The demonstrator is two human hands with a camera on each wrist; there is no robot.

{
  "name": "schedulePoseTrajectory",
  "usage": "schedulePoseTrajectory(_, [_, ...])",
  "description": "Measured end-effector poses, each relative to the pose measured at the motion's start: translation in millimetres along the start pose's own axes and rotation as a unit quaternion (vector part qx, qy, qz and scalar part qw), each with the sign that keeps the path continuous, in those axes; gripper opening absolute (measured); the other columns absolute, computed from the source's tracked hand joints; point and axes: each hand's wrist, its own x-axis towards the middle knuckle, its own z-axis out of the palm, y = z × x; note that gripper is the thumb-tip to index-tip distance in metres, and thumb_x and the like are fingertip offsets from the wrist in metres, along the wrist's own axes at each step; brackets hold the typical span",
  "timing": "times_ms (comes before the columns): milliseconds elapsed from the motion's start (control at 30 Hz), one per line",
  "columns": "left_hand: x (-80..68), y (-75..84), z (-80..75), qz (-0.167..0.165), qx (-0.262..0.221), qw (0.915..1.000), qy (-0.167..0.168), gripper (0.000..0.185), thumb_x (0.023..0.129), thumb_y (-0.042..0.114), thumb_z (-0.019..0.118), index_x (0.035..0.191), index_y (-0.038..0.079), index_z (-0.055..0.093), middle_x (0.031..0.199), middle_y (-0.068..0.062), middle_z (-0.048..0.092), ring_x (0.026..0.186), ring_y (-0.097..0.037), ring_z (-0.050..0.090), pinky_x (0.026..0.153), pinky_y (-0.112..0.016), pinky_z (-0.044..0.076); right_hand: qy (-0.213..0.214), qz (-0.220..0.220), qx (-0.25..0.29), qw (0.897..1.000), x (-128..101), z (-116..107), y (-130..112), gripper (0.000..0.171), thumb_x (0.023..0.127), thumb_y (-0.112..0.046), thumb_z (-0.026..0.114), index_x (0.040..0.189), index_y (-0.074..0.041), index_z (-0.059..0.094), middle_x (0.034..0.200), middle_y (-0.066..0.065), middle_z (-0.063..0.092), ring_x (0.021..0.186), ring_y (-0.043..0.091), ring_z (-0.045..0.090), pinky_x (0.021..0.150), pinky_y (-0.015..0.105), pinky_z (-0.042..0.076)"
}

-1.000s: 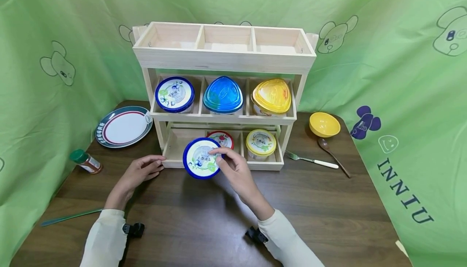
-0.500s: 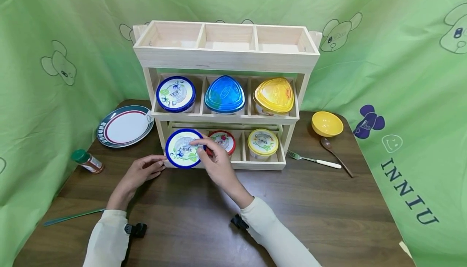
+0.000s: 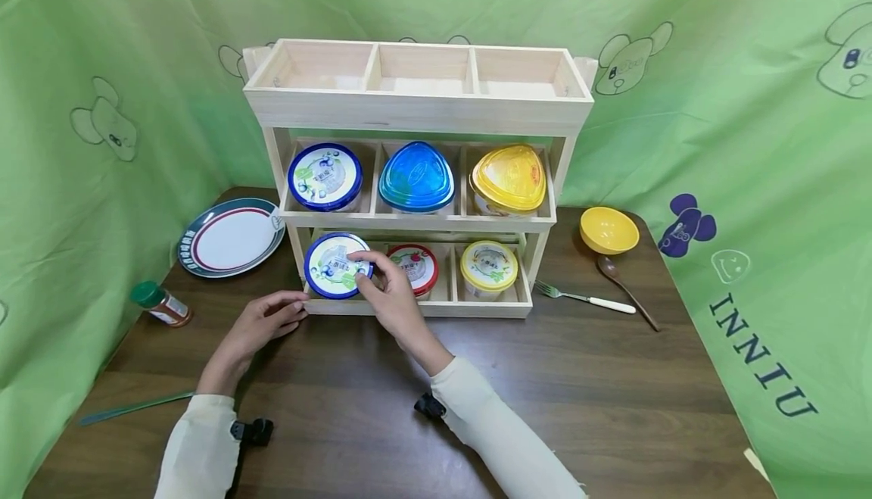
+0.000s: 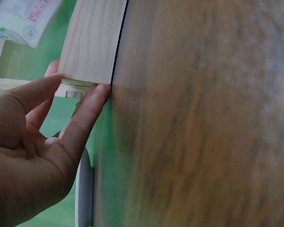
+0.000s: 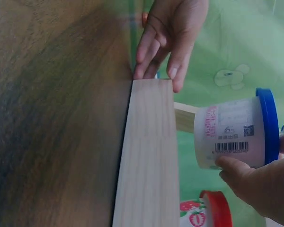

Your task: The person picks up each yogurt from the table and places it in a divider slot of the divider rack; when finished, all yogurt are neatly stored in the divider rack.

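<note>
My right hand (image 3: 393,300) pinches a white tub with a round blue lid (image 3: 330,268) over the left compartment of the bottom tier. In the right wrist view, the tub's barcoded side (image 5: 231,125) shows above the front board (image 5: 149,142), with thumb and fingers at its side and lid. At the lower left corner of the wooden rack (image 3: 418,309), my left hand (image 3: 264,325) holds the end of that board. Its thumb (image 4: 45,90) lies at the top edge, other fingers lower. Beside the held tub sit a red-lidded tub (image 3: 414,268) and a yellow-lidded tub (image 3: 489,266).
The middle tier holds another blue-lidded tub (image 3: 325,176), a blue triangular-lidded tub (image 3: 417,177) and a yellow one (image 3: 509,179). Left are a plate (image 3: 232,238), a green-capped shaker (image 3: 161,304) and a blue-green utensil (image 3: 136,406). Right are a bowl (image 3: 609,230), fork (image 3: 586,300) and spoon (image 3: 627,291).
My right hand has carried the blue-lidded tub left and back, from in front of the rack to over the bottom left compartment, uncovering the red-lidded tub. My left hand stays at the corner.
</note>
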Motion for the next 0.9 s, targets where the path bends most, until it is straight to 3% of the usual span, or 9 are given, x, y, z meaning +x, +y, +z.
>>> schedulePoseTrajectory(133, [-2.5, -1.8, -0.2, 0.004, -0.008, 1.0000, 0.004, 0.040, 0.115, 0.015, 0.058, 0.149, -0.006, 0.058, 0.146, -0.024, 0.060, 0.113, -0.009, 0.070, 0.099, -0.032, 0.062, 0.002, 0.013, -0.013, 1.000, 1.9, 3.2, 4.8, 0.031, 0.109, -0.007, 0.062, 0.138, -0.006, 0.070, 0.152, 0.009, 0.061, 0.139, 0.021, 0.057, 0.105, 0.031, 0.055])
schedulePoseTrajectory(233, [-3.2, -1.4, -0.3, 0.007, -0.008, 0.9999, 0.006, 0.040, 0.115, 0.015, 0.058, 0.148, -0.006, 0.059, 0.144, -0.022, 0.061, 0.112, -0.008, 0.070, 0.098, -0.031, 0.062, 0.008, 0.018, -0.022, 1.000, 3.4, 6.2, 7.9, 0.031, 0.109, -0.007, 0.062, 0.139, -0.006, 0.070, 0.153, 0.009, 0.061, 0.147, 0.025, 0.052, 0.117, 0.040, 0.051])
schedulePoseTrajectory(433, [-2.1, -0.2, -0.4, 0.009, -0.008, 0.9999, 0.003, 0.039, 0.115, 0.016, 0.057, 0.147, -0.007, 0.059, 0.145, -0.024, 0.060, 0.113, -0.009, 0.070, 0.100, -0.032, 0.062, 0.015, 0.024, -0.049, 0.998, 6.4, 16.5, 14.1, 0.033, 0.109, -0.009, 0.063, 0.141, -0.009, 0.069, 0.154, 0.007, 0.061, 0.149, 0.023, 0.050, 0.121, 0.042, 0.047])
schedulePoseTrajectory(600, [-0.4, -0.3, 0.8, 0.006, -0.009, 0.9999, 0.003, 0.038, 0.115, 0.015, 0.057, 0.146, -0.006, 0.060, 0.143, -0.022, 0.062, 0.112, -0.009, 0.070, 0.099, -0.032, 0.062, 0.030, 0.036, -0.100, 0.994, 6.7, 23.5, 21.1, 0.036, 0.110, -0.012, 0.061, 0.146, -0.010, 0.065, 0.156, 0.010, 0.059, 0.151, 0.026, 0.047, 0.128, 0.046, 0.037])
schedulePoseTrajectory(667, [0.5, -0.3, 1.0, 0.006, -0.011, 0.9999, 0.001, 0.038, 0.115, 0.015, 0.057, 0.147, -0.006, 0.060, 0.143, -0.022, 0.062, 0.113, -0.009, 0.070, 0.100, -0.032, 0.062, 0.029, 0.043, -0.123, 0.991, 5.4, 24.8, 22.6, 0.039, 0.110, -0.012, 0.062, 0.149, -0.009, 0.061, 0.162, 0.015, 0.051, 0.155, 0.031, 0.042, 0.128, 0.049, 0.036])
schedulePoseTrajectory(800, [3.0, 0.8, 0.4, 0.008, -0.006, 0.9999, -0.002, 0.040, 0.115, 0.016, 0.058, 0.148, -0.005, 0.060, 0.145, -0.023, 0.060, 0.115, -0.010, 0.070, 0.100, -0.032, 0.061, 0.007, 0.059, -0.137, 0.989, 1.4, 24.5, 21.8, 0.051, 0.108, -0.007, 0.063, 0.157, -0.007, 0.053, 0.176, 0.027, 0.020, 0.161, 0.040, 0.026, 0.124, 0.050, 0.042])
schedulePoseTrajectory(900, [4.0, 1.6, 0.0, 0.006, -0.003, 1.0000, -0.002, 0.040, 0.115, 0.016, 0.057, 0.149, -0.004, 0.060, 0.147, -0.024, 0.059, 0.115, -0.010, 0.070, 0.100, -0.033, 0.061, -0.013, 0.063, -0.132, 0.989, -3.2, 22.6, 20.3, 0.055, 0.107, -0.006, 0.064, 0.160, -0.007, 0.051, 0.178, 0.027, 0.005, 0.161, 0.041, 0.023, 0.120, 0.046, 0.046])
